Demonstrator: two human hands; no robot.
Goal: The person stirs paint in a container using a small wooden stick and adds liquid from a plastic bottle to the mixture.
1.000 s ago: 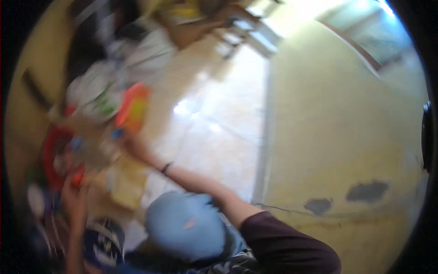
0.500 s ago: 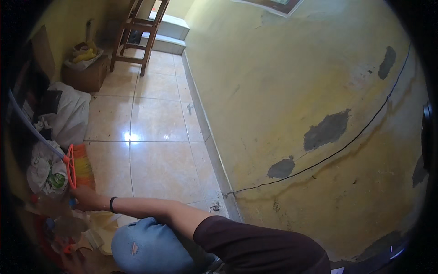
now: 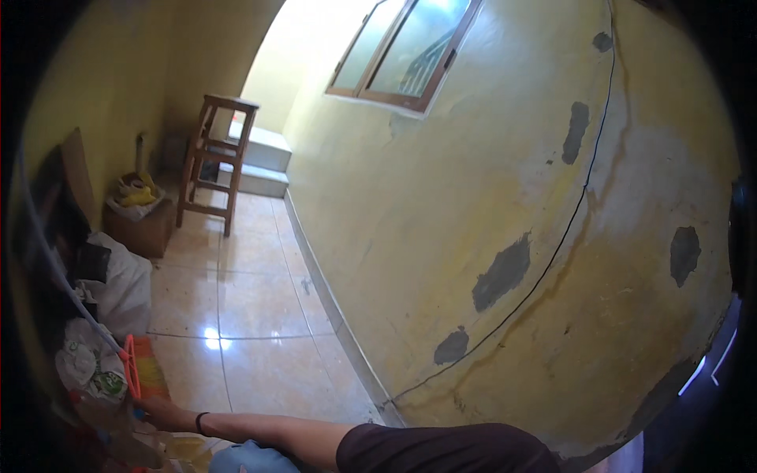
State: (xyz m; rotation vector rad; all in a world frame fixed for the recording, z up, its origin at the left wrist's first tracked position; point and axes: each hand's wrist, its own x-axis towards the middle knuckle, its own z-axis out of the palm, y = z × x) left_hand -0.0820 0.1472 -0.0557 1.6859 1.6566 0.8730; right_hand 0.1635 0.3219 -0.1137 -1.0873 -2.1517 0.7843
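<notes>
My right hand (image 3: 163, 414) reaches across to the lower left, a black band (image 3: 202, 424) on its wrist. Its fingers are closed around something small and blue at their tips, beside blurred clear plastic bottles (image 3: 118, 430); what exactly they hold I cannot make out. Just above the hand stands a broom with an orange-red frame (image 3: 132, 370), yellow and orange bristles (image 3: 150, 369) and a pale blue handle (image 3: 61, 277). A crumpled white plastic bag with green print (image 3: 88, 364) lies beside it. My left hand is out of view.
Along the left wall are a white sack (image 3: 122, 288) and a brown box (image 3: 146, 229) carrying a bag of yellow things (image 3: 137, 191). A wooden stool (image 3: 211, 165) stands before white steps (image 3: 260, 162). A yellow wall (image 3: 410, 236) with a dark cable (image 3: 544, 272) bounds the right.
The view has tipped upward, bringing the window and the stool's top into sight. My right hand and the things around it now sit lower in the picture, and my knee is mostly cut off.
</notes>
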